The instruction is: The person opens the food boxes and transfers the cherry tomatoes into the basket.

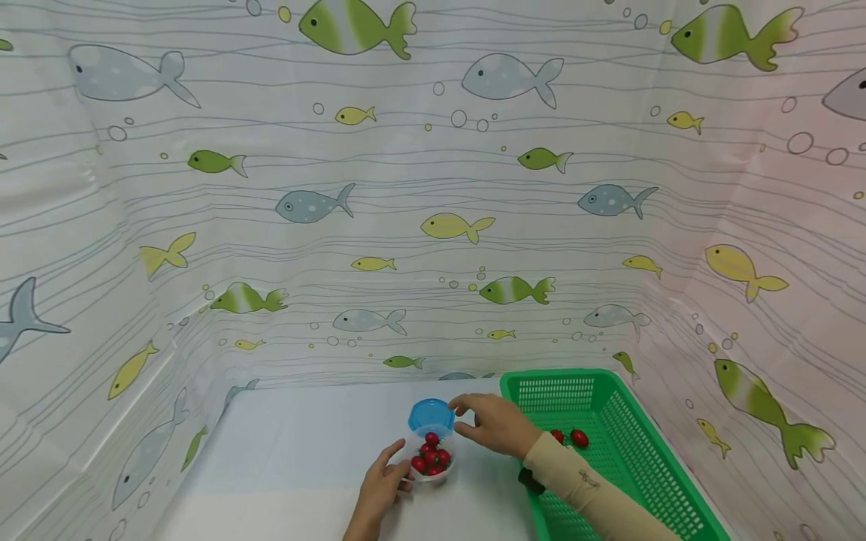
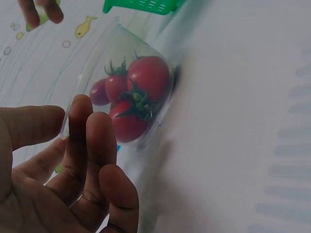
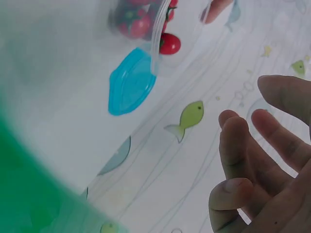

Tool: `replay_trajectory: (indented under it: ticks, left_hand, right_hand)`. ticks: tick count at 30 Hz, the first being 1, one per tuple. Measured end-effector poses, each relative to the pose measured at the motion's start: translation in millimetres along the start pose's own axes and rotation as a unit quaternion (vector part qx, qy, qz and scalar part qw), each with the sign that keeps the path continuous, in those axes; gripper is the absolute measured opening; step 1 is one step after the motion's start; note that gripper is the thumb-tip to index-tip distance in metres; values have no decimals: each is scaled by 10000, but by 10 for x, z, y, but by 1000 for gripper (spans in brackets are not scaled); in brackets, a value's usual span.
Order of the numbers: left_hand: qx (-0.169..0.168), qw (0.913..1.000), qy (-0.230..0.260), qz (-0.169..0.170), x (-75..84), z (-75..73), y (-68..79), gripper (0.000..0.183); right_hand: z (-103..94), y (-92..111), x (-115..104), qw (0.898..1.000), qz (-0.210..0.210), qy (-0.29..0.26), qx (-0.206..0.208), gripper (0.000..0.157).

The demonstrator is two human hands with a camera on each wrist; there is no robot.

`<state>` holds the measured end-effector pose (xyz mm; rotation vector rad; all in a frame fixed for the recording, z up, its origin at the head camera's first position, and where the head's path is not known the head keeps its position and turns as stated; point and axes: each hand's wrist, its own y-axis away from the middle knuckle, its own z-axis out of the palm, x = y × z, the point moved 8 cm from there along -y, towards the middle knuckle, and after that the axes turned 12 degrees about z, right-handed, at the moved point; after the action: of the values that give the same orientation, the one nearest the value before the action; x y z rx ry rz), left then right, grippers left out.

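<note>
A clear plastic tub (image 1: 449,467) stands on the white table, with several cherry tomatoes (image 1: 433,455) inside, some with green stalks. My left hand (image 1: 383,487) pinches its rim at the left side, as the thumb and fingers (image 2: 80,114) show in the left wrist view. The blue lid (image 1: 431,415) lies flat just behind the tub. My right hand (image 1: 495,422) is in the air to the right of the lid, its fingers loosely bent and nothing between them, as the right wrist view also shows.
On the right stands a green plastic basket (image 1: 666,481) with slotted walls, and my right forearm crosses over it. A few loose tomatoes (image 1: 579,438) lie in it. Behind and beside the table hangs a white sheet (image 1: 406,248) printed with fish.
</note>
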<state>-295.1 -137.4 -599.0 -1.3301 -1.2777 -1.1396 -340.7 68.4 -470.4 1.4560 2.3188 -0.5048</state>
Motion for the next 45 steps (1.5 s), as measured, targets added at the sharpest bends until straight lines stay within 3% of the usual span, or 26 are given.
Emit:
replay_trajectory:
  ticks: [18,28,45]
  left_hand:
    - [-104,9999,102,-47,-55,9,9,59]
    - [-139,9999,72,24,-25,10,15,58]
    - [-117,9998,103,78,-22,0,4,57]
  right_hand:
    - [466,-100,-127,9978,96,-44,-661,32]
    - [775,-158,-199,9932,276,397,-1060,23]
    - [916,-229,-298,9877,594,1233,-753,17]
